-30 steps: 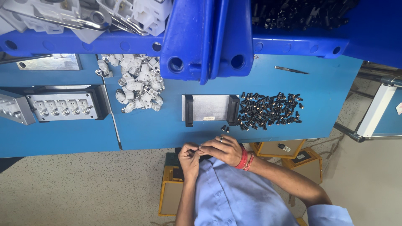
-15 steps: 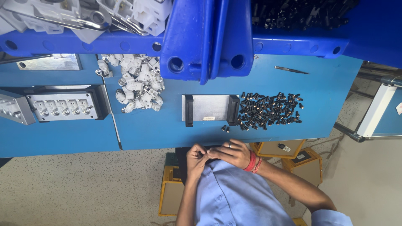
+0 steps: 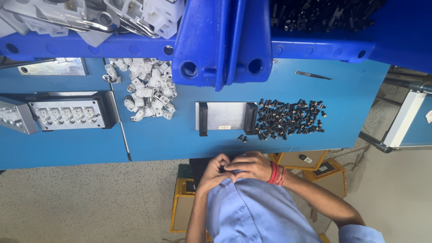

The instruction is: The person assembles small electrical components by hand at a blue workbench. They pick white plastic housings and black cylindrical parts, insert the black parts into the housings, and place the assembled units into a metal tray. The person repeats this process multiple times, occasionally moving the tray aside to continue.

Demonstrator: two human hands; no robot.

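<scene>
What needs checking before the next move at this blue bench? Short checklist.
1. Left hand and right hand with red bangles together at the chest, off the blue tabletop: ok.
2. Part pinched between the fingers: cannot tell, hidden.
3. Grey metal plate with two black end blocks bare on top: ok.
4. Pile of small dark metal pins beside the plate: ok, a few strays nearer the edge.
5. Heap of white plastic housings on the tabletop: ok.

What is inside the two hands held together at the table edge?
Nothing can be made out. The left hand and right hand press together fingertip to fingertip, covering whatever small part sits between them.
</scene>
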